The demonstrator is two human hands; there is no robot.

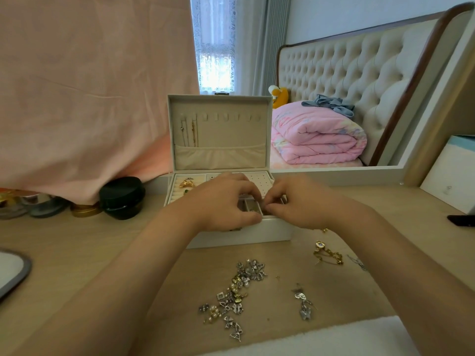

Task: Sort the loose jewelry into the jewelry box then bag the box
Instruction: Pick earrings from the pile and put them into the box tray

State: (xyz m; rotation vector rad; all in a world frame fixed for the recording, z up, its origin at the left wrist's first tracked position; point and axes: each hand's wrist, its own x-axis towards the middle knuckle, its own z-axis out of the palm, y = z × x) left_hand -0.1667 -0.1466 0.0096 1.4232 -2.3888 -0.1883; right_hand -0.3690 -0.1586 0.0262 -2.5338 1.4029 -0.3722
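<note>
While over the jewelry box, left hand and right hand curled fingertip-to-fingertip, grasp unclear.

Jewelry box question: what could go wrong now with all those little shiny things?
1. The pile of small charms lies between both forearms; pulling back could scatter it.
2. The left hand and right hand meet over the jewelry box compartments; anything tiny between them could slip into the wrong slot.

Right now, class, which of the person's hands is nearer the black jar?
Left. The left hand is right of the black jar, over the jewelry box; the right hand is farther right.
</note>
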